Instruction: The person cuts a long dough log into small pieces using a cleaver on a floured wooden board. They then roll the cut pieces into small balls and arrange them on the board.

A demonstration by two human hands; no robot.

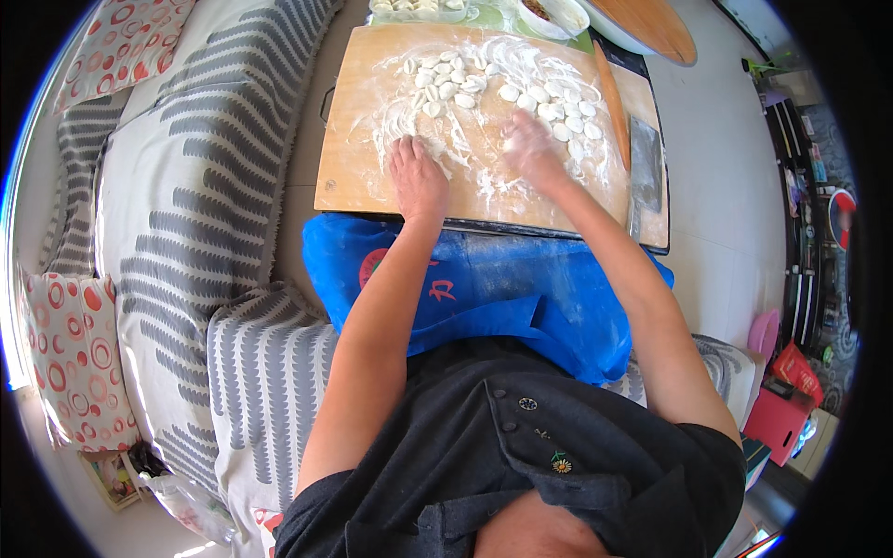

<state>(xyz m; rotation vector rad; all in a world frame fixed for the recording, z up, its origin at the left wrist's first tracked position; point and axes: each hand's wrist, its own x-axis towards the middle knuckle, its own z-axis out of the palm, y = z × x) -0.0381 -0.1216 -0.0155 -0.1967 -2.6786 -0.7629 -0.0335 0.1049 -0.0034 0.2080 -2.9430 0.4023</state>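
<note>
My left hand (pixel 419 178) rests palm down on a floured wooden board (pixel 352 160), near its front left; its underside is hidden. My right hand (pixel 534 153) is blurred over the board, right of the middle, so I cannot tell whether it holds anything. Just beyond it lies a group of small flattened dough pieces (pixel 573 124). Farther up and to the left, a second cluster of small dough pieces (pixel 448 89) sits in loose flour, some with a crease.
A wooden rolling pin (pixel 612 104) and a metal cleaver (pixel 644 164) lie along the board's right side. Behind the board stand a clear container (pixel 418 14) of dumplings and a white bowl (pixel 571 26) with some brown filling. A blue apron (pixel 502 268) covers my lap. A draped sofa (pixel 202 174) is left.
</note>
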